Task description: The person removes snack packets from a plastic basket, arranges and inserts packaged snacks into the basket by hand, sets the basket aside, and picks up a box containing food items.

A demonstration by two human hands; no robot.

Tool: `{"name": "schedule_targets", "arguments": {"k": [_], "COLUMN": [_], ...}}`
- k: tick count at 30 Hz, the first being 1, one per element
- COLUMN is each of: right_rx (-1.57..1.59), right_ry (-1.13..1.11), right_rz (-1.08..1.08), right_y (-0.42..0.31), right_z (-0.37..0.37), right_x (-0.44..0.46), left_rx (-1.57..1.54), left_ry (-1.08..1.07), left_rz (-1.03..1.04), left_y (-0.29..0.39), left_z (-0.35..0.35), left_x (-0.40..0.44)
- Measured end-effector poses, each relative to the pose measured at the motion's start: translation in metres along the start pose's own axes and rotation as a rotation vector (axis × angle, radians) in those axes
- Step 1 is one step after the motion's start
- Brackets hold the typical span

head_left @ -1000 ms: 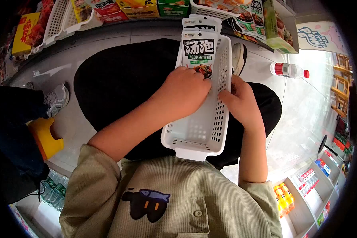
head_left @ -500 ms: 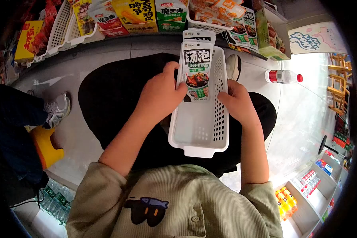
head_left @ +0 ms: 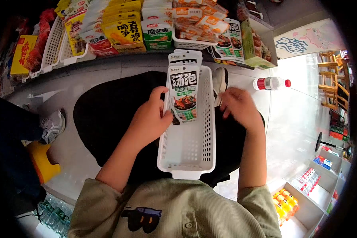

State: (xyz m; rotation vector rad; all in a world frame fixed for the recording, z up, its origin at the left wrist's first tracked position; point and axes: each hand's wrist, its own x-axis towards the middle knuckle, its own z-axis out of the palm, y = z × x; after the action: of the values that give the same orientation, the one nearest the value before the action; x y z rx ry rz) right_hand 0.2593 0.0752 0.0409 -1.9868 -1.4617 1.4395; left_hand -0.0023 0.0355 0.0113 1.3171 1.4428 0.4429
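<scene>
A long white perforated basket (head_left: 182, 156) rests in my lap, its near end toward me. Snack packets stand in its far half; the front snack packet (head_left: 185, 99), white and black with a picture of food in a bowl, leans along the left wall. My left hand (head_left: 148, 121) is closed on the basket's left rim, thumb against the front packet's lower edge. To the right of the basket, clear of its wall, hovers my right hand (head_left: 241, 108). It is slightly blurred, the fingers loosely bent and apart, with nothing visible in them.
Ahead is a shelf row of yellow packets (head_left: 125, 31), green packets (head_left: 157, 33) and orange packets (head_left: 200, 22) in baskets. A bottle with a red cap (head_left: 270, 83) lies on the floor at right. Another person's shoe (head_left: 53, 126) and a yellow stool (head_left: 43, 160) are at left.
My right hand has let go of the basket's right rim and moved out to the right. The view has tilted up, showing more of the shelf. My left hand keeps its hold.
</scene>
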Motion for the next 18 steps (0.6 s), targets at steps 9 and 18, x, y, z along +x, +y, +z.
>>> {"name": "schedule_targets", "arguments": {"k": [9,18], "right_rx": [-0.206,-0.545], "right_ry": [0.500,0.592], "right_rz": [-0.149,-0.108], "right_y": [0.007,-0.009], "right_z": [-0.042,-0.015], "right_x": [0.124,0.146], "left_rx": [0.001,-0.019], "left_ry": [0.038,0.024], "left_rz": [0.030,0.031], "left_y": [-0.007,-0.011], "left_z": [0.005,0.005], "left_x": [0.000,-0.001]}}
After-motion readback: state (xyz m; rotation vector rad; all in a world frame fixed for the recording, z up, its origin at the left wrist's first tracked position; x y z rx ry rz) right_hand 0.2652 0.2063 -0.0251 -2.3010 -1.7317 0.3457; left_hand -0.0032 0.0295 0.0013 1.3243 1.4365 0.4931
